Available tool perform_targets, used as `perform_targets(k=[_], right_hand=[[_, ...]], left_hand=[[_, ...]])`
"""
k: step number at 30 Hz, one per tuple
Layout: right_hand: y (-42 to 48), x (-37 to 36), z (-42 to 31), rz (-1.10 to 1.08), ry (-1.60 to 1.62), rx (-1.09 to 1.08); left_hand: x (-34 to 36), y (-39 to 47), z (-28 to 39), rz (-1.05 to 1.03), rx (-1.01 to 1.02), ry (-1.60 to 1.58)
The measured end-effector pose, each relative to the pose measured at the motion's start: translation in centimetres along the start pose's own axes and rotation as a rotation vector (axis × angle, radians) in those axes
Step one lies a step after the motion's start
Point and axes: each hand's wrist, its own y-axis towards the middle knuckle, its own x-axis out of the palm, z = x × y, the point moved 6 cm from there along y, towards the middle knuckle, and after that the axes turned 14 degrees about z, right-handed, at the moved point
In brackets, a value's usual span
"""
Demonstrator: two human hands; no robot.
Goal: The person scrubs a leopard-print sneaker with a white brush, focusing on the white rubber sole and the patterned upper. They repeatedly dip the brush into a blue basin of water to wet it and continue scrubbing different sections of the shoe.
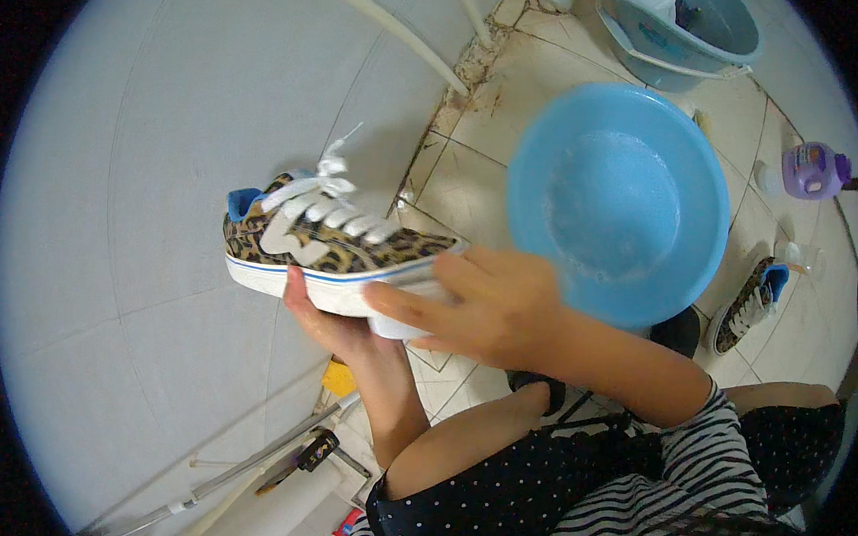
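Note:
A leopard-print sneaker [344, 254] with white laces, a blue lining and a white rubber sole hangs in the air, toe to the right. My left hand [348, 339] grips it from below, thumb against the sole's side wall. Against the sole near the toe, my right hand [495, 306], slightly blurred, holds a white block [397, 328], perhaps a sponge. My fingers hide part of the toe and of the block. To the right, a blue plastic basin [615, 204] holds slightly foamy water. The matching sneaker [749, 305] rests on the tiled floor.
A blue-grey bucket [674, 53] with things inside stands at the top right. A purple bottle [815, 170] is on the floor at right. Pale pipes [402, 33] run along the grey wall [192, 153]. A metal pole [253, 446] and a black-handled brush [302, 456] lie lower left.

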Motion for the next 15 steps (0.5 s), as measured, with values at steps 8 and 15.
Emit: perform_targets(k=[8, 15], right_hand=[[-2.4, -0.6, 2.1, -0.105, 0.123, 0.034], [-2.6, 0.5, 1.7, -0.121, 0.140, 0.011]], left_hand=[[0.9, -2.9, 0.4, -0.018, 0.064, 0.144], [0.0, -2.2, 1.0, -0.070, 0.067, 0.063]])
